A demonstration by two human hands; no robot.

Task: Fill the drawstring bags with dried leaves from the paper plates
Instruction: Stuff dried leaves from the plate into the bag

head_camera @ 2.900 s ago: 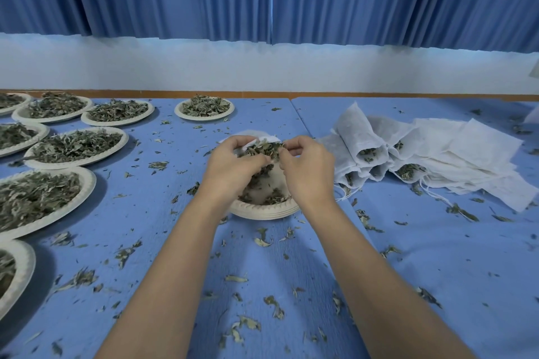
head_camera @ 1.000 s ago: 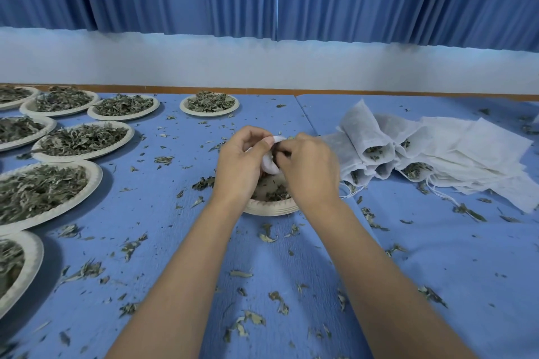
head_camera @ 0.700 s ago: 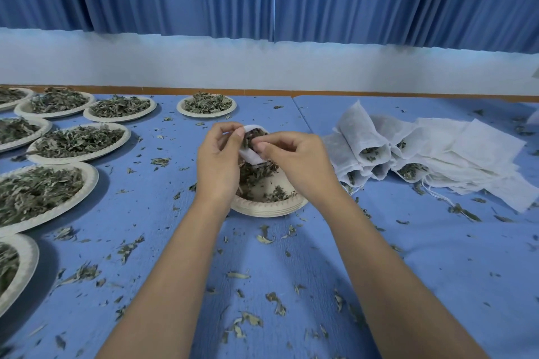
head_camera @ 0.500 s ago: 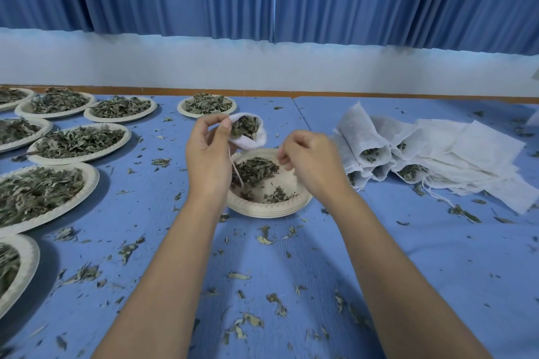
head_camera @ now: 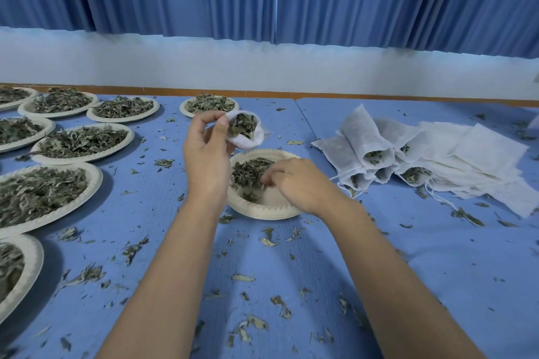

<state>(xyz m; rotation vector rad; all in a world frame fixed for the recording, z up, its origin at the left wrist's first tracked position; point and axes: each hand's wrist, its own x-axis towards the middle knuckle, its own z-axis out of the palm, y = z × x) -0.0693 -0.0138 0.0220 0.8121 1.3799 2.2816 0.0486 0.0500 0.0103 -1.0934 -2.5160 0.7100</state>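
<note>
drawstring bag (head_camera: 246,132) in left hand (head_camera: 205,154), unlabelled

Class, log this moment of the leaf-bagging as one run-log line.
left hand: holds open drawstring bag above plate | right hand: fingers in dried leaves on paper plate | bag: partly filled

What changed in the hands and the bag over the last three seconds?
The hands parted: the left hand lifted the drawstring bag above the paper plate, while the right hand let go of it and dropped into the plate's dried leaves. The other plates and the bag pile stayed put.
</note>
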